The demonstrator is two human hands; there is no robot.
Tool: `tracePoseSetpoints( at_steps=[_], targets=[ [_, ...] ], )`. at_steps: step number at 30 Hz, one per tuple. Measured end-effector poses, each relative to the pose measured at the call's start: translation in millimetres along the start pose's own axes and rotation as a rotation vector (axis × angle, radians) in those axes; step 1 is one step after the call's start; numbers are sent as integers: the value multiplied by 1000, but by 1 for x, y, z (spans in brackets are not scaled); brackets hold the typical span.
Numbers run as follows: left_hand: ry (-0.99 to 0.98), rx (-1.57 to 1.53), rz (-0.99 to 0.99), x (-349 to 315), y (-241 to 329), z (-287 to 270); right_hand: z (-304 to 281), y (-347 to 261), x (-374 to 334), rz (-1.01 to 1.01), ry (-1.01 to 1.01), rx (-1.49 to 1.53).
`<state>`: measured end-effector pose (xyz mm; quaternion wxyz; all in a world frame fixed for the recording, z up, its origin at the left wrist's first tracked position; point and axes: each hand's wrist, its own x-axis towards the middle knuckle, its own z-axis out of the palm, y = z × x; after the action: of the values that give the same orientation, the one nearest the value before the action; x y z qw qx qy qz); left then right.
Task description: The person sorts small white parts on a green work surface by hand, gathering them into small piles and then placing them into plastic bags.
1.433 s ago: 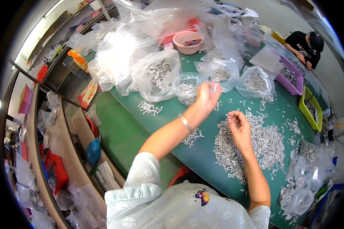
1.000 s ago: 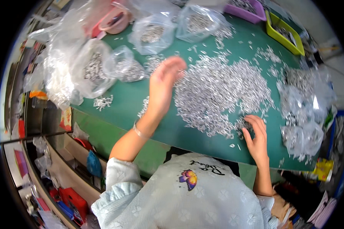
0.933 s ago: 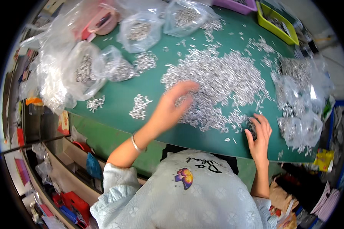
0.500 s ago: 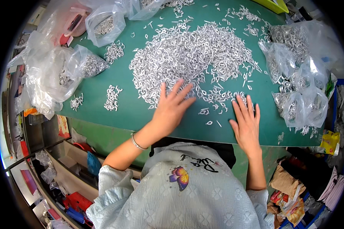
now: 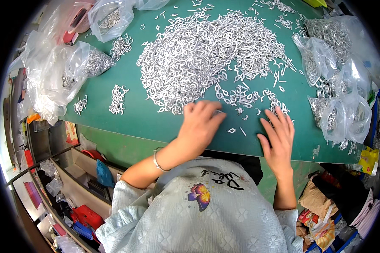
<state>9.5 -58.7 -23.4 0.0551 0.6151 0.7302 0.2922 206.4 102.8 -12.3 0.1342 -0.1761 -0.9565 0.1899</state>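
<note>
The pile (image 5: 211,59) of metal pieces lies on the green table (image 5: 143,124). By a clock centred on it, the left hand (image 5: 198,130) is at 6, fingers curled and blurred; I cannot tell whether it holds anything. The right hand (image 5: 280,145) is at 5, wide, fingertips at loose pieces (image 5: 274,100). Two small heaps (image 5: 119,100) sit at 8, clear bags (image 5: 342,105) at 3 and 9, a pink basket (image 5: 83,23) at 10.

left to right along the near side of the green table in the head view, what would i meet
small metal-piece cluster, larger metal-piece cluster, left hand, loose pointed loop, thin pin, right hand, clear bag of metal pieces
</note>
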Motion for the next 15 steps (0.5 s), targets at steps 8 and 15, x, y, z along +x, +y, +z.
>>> tracePoseSetpoints(
  at_steps=[8,15],
  targets=[
    [-158,-3,52,16,19,16,22,-18,-1,266,-18,-83],
    [-63,223,-64,11,0,9,52,-39,57,19,36,238]
  ],
)
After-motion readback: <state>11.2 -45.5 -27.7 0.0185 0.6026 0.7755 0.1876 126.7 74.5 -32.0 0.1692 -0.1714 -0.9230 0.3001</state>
